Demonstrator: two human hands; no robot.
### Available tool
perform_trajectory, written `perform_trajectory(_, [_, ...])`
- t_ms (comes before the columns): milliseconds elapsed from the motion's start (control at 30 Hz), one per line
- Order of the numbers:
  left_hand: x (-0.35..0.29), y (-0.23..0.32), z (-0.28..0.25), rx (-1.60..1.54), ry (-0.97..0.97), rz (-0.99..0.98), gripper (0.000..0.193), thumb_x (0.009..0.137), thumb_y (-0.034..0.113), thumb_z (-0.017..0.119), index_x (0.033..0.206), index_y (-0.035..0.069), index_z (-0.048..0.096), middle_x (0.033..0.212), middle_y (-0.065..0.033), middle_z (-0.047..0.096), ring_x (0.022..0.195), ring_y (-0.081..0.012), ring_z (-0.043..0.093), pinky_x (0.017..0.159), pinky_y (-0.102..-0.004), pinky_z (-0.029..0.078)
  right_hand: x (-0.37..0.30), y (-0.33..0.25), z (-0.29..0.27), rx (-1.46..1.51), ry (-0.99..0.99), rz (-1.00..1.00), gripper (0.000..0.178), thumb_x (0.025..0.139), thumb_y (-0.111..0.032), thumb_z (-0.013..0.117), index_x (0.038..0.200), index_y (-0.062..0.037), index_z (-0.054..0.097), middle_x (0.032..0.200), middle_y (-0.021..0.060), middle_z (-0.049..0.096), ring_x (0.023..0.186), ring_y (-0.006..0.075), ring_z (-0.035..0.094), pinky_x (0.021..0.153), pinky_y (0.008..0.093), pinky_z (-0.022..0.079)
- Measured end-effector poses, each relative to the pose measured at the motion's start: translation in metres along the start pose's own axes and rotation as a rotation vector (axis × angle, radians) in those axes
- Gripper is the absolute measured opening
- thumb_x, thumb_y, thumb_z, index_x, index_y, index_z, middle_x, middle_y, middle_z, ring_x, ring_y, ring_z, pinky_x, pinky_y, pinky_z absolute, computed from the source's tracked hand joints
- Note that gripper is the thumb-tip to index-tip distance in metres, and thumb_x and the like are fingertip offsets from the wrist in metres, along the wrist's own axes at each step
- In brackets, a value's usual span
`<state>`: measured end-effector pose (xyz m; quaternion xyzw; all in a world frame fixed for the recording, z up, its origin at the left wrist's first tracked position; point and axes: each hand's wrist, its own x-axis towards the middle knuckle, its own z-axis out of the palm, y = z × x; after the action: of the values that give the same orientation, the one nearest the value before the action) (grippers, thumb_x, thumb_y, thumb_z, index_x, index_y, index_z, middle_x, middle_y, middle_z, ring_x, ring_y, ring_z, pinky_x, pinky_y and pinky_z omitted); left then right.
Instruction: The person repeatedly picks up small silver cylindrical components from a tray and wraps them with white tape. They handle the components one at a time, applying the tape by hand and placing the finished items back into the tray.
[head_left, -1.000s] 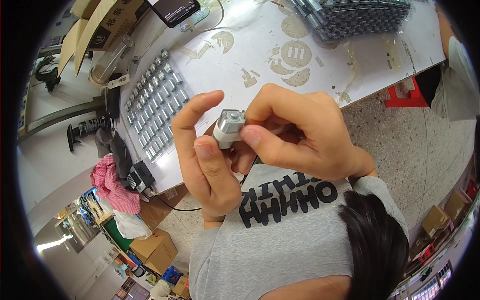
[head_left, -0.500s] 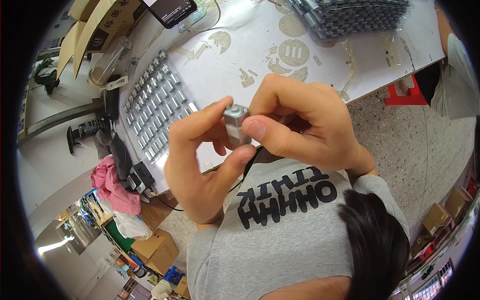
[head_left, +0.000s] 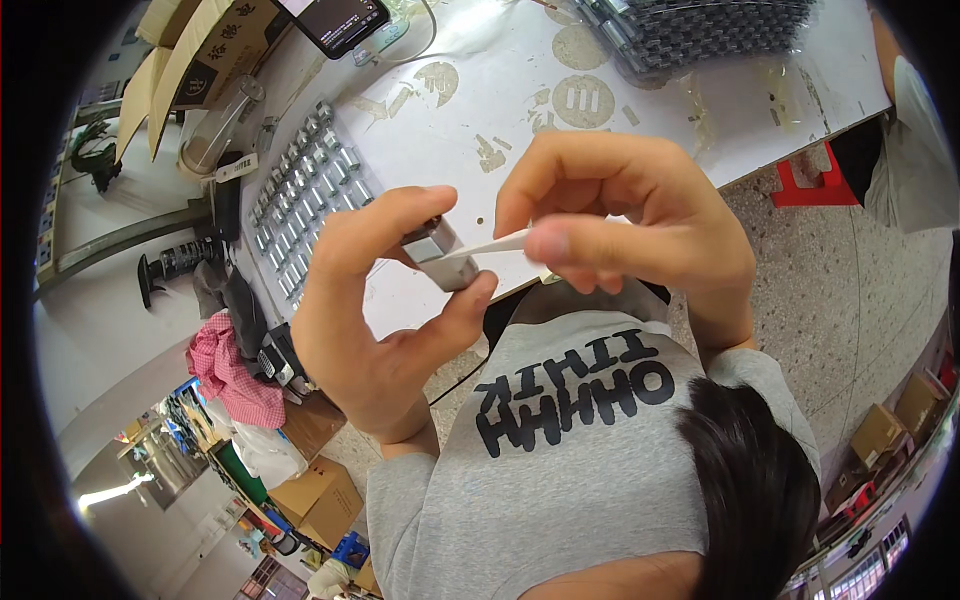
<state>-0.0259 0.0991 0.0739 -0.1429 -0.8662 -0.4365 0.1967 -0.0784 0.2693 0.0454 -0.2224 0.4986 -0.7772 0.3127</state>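
Note:
My left hand [head_left: 365, 305] grips a small silver, box-shaped metal part [head_left: 432, 242] between thumb and forefinger, tilted in front of my chest. A narrow white strip [head_left: 492, 244], which looks like tape, runs from the part's side across to my right hand [head_left: 640, 225]. Its end is pinched between my right thumb and curled fingers, and the strip looks taut. A pale band covers the part's lower portion. To the left on the table, a clear plastic tray [head_left: 347, 140] carries rows of similar silver parts, its near edge hidden behind my left hand.
Stacked trays of dark and silver parts [head_left: 700, 45] stand at the far right of the white table [head_left: 480, 100]. A phone [head_left: 340, 25], an open cardboard box [head_left: 215, 60] and a clear jar [head_left: 222, 125] are at the far left. Another person's sleeve [head_left: 915, 150] shows at right.
My right hand has moved right, away from the part, and the white strip now stretches between them. My left hand has shifted slightly left and tilted the part.

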Motion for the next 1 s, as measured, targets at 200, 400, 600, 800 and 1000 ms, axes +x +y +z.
perform_trajectory(200, [0.005, 0.002, -0.004, 0.121, -0.022, 0.014, 0.046, 0.048, 0.0, 0.07, 0.092, 0.001, 0.059, 0.082, -0.0052, 0.06, 0.063, -0.0125, 0.048, 0.058, -0.0216, 0.039, -0.002, 0.008, 0.004, -0.376, 0.105, -0.155, 0.014, 0.075, -0.011, 0.061, 0.085, -0.0049, 0.053, 0.06, 0.0011, 0.049, 0.049, 0.006, 0.042, 0.044, 0.0204, 0.033])
perform_trajectory(400, [0.01, 0.009, -0.016, 0.284, -0.119, -0.023, 0.046, 0.047, -0.001, 0.071, 0.092, 0.002, 0.061, 0.075, -0.0046, 0.057, 0.061, -0.0117, 0.047, 0.056, -0.0221, 0.039, -0.004, 0.001, 0.008, -0.376, 0.08, -0.019, 0.012, 0.079, -0.015, 0.057, 0.082, -0.0039, 0.053, 0.066, 0.0041, 0.052, 0.054, 0.0085, 0.046, 0.049, 0.0229, 0.037])
perform_trajectory(600, [0.014, 0.014, -0.019, 0.263, -0.194, -0.019, 0.047, 0.048, -0.001, 0.071, 0.093, 0.003, 0.061, 0.07, -0.0038, 0.055, 0.061, -0.012, 0.048, 0.055, -0.0224, 0.04, 0.001, 0.017, 0.011, -0.232, 0.113, -0.224, 0.015, 0.081, -0.016, 0.056, 0.082, -0.0015, 0.053, 0.068, 0.0035, 0.054, 0.063, 0.0073, 0.048, 0.056, 0.0216, 0.038])
perform_trajectory(800, [0.011, 0.01, -0.018, 0.253, -0.201, -0.007, 0.046, 0.048, -0.001, 0.07, 0.093, 0.003, 0.061, 0.068, -0.0029, 0.054, 0.061, -0.0124, 0.047, 0.054, -0.0224, 0.04, 0.002, 0.007, 0.017, -0.15, 0.057, -0.015, 0.009, 0.08, -0.009, 0.056, 0.079, -0.0008, 0.052, 0.067, -0.0025, 0.05, 0.064, 0.0023, 0.045, 0.057, 0.016, 0.034])
perform_trajectory(1000, [0.011, 0.01, -0.017, 0.505, -0.183, 0.093, 0.047, 0.049, -0.001, 0.068, 0.094, 0.004, 0.06, 0.066, -0.0031, 0.051, 0.061, -0.0151, 0.047, 0.052, -0.0249, 0.038, 0.002, 0.003, 0.021, -0.069, 0.075, -0.077, 0.008, 0.08, -0.007, 0.057, 0.078, 0.0002, 0.053, 0.067, -0.0025, 0.052, 0.06, 0.0005, 0.044, 0.053, 0.0156, 0.032])
